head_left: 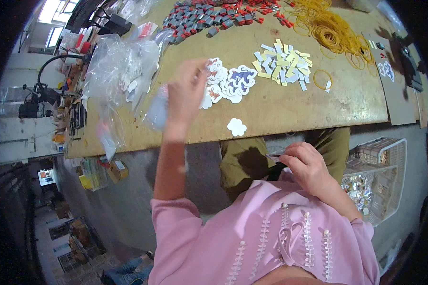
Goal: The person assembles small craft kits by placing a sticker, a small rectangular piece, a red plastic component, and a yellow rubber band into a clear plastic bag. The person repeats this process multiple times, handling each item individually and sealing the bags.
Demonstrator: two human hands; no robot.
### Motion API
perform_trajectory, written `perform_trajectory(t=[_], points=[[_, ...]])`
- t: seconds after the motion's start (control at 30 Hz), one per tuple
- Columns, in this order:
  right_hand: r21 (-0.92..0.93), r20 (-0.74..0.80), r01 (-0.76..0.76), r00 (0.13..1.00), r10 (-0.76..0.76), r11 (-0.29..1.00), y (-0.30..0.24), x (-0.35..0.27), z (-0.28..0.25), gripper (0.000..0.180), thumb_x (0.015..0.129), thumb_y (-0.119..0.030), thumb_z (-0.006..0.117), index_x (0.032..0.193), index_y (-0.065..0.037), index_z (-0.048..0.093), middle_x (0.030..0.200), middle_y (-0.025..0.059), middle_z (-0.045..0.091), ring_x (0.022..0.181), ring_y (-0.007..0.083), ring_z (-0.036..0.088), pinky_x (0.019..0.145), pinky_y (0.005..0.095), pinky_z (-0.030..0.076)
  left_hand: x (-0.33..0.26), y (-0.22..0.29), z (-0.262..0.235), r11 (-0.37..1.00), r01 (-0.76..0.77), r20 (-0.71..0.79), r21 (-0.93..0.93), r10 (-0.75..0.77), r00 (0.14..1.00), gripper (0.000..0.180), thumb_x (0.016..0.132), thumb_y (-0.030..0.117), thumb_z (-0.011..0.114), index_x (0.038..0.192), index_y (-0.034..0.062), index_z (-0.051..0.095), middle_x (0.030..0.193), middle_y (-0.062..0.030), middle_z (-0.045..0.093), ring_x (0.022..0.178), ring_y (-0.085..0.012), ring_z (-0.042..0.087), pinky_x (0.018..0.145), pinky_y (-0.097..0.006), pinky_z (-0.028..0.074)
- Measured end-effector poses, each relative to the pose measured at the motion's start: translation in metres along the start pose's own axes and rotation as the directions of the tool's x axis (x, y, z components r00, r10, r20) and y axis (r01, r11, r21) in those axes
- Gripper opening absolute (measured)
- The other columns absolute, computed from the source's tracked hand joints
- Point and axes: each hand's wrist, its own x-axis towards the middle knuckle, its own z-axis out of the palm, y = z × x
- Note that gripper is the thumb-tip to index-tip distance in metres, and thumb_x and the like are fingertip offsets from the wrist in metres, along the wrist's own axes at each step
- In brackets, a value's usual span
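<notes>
The left hand (pixel 188 90) is raised over the surface (pixel 280 107), blurred with motion, its fingers curled together around the edge of a small clear bag (pixel 158 110) that hangs just to its left. Whether anything else is pinched in that grip cannot be told through the blur. Immediately right of this hand, touching its fingertips in the view, lies a fanned cluster of flower-shaped stickers (pixel 228 83), white-edged with blue and red print, its long axis running away rightward from the hand. One blank white flower-shaped piece (pixel 236 127) lies apart, below and to the right, near the surface's front edge.

The right hand (pixel 306 166) is down by the lap, below the surface's edge, fingers closed together on a small thin pale item (pixel 276 156) too small to identify. It sits well apart from the sticker cluster, so the left hand is much the nearer of the two.

Further right of the cluster is a heap of yellow and white strips (pixel 284 64), then loose yellow rubber bands (pixel 330 33). Left of the left hand a large crumpled clear plastic bag (pixel 121 71) holds more white pieces. Beyond, grey and red small parts (pixel 209 19) are piled. A white wire basket (pixel 378 175) stands right of the right hand.
</notes>
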Motion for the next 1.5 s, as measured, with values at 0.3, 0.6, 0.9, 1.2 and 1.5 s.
perform_trajectory(t=[0.3,0.6,0.9,1.2,1.5], points=[[0.029,-0.049,-0.055,0.997,0.057,0.998,0.009,-0.008,-0.006,0.023,0.079,-0.009,0.069,0.101,-0.002,0.069,0.105,0.0128,0.066,0.099,0.0321,0.068,0.085,0.0409,0.056,0.107,-0.148,0.041,0.882,0.02,-0.051,0.471,0.005,0.999,0.035,0.093,0.012,0.073,0.127,0.0043,0.065,0.117,-0.0198,0.072,0.1,-0.0402,0.071,0.09,-0.05,0.057],[0.081,-0.164,-0.081,0.982,0.093,0.993,0.019,0.003,-0.019,0.019,0.086,-0.007,0.069,0.103,0.001,0.068,0.111,0.0152,0.067,0.1,0.0336,0.068,0.085,0.041,0.057,-0.014,0.065,0.015,0.629,0.382,0.323,-0.677,-0.212,0.922,0.035,0.091,-0.002,0.078,0.123,0.0012,0.065,0.101,-0.0054,0.07,0.086,-0.0085,0.066,0.073,-0.023,0.053],[0.15,-0.122,-0.091,0.986,0.11,0.985,0.007,0.004,-0.021,0.021,0.087,-0.008,0.069,0.105,0.002,0.066,0.123,0.0191,0.065,0.111,0.0366,0.067,0.093,0.0418,0.059,-0.08,0.135,0.026,0.9,-0.246,0.233,-0.359,0.342,0.91,0.032,0.082,-0.006,0.078,0.111,0.0073,0.074,0.1,-0.0112,0.071,0.088,-0.0279,0.07,0.075,-0.036,0.058],[0.124,-0.029,-0.15,0.988,0.155,0.981,0.013,-0.015,-0.023,0.03,0.076,0.0,0.074,0.106,0.0,0.068,0.13,0.0197,0.065,0.119,0.0378,0.067,0.094,0.0424,0.06,-0.099,0.08,-0.001,0.999,-0.03,0.271,0.041,0.018,0.962,0.032,0.086,0.008,0.08,0.117,0.0057,0.07,0.105,-0.0128,0.068,0.097,-0.0325,0.065,0.086,-0.043,0.052],[0.107,-0.058,-0.089,0.994,0.096,0.99,0.016,-0.011,-0.02,0.02,0.086,-0.007,0.069,0.104,0.002,0.066,0.124,0.0202,0.066,0.114,0.0377,0.067,0.093,0.0429,0.06,-0.078,0.014,0.023,0.962,-0.178,0.002,0.205,0.182,0.983,0.031,0.088,0.006,0.082,0.116,0.0084,0.07,0.113,-0.0126,0.063,0.106,-0.0341,0.061,0.091,-0.046,0.051]])
